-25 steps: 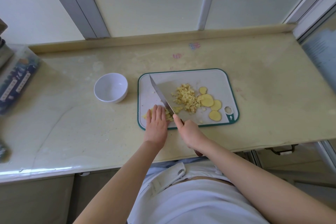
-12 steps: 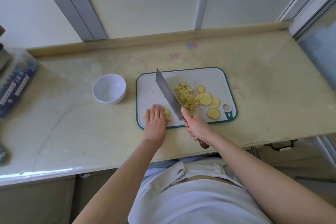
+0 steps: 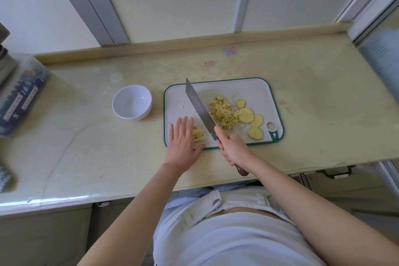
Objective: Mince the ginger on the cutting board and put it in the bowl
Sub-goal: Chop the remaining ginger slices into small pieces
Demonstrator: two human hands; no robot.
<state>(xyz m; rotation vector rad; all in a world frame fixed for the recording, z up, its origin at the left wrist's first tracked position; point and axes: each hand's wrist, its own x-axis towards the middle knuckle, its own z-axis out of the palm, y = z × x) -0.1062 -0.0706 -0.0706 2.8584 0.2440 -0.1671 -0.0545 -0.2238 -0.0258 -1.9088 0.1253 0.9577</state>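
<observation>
A white cutting board (image 3: 254, 88) with a green rim lies on the beige counter. In its middle sits a pile of chopped ginger (image 3: 222, 113), with round ginger slices (image 3: 251, 119) to its right. A few ginger strips (image 3: 198, 135) lie at the board's near left. My left hand (image 3: 182, 142) rests flat, fingers straight, just left of those strips. My right hand (image 3: 233, 149) grips the handle of a cleaver (image 3: 199, 108), whose blade slants between the strips and the pile. An empty white bowl (image 3: 131, 101) stands left of the board.
A clear box with dark printed packs (image 3: 19, 97) sits at the counter's left end. The counter's front edge (image 3: 108, 196) runs just below my hands, with drawers beneath. A wall and window frames rise behind the counter.
The cleaver has lifted off the ginger strips and swung to the right, nearer the pile. My left hand has slid left, uncovering the strips.
</observation>
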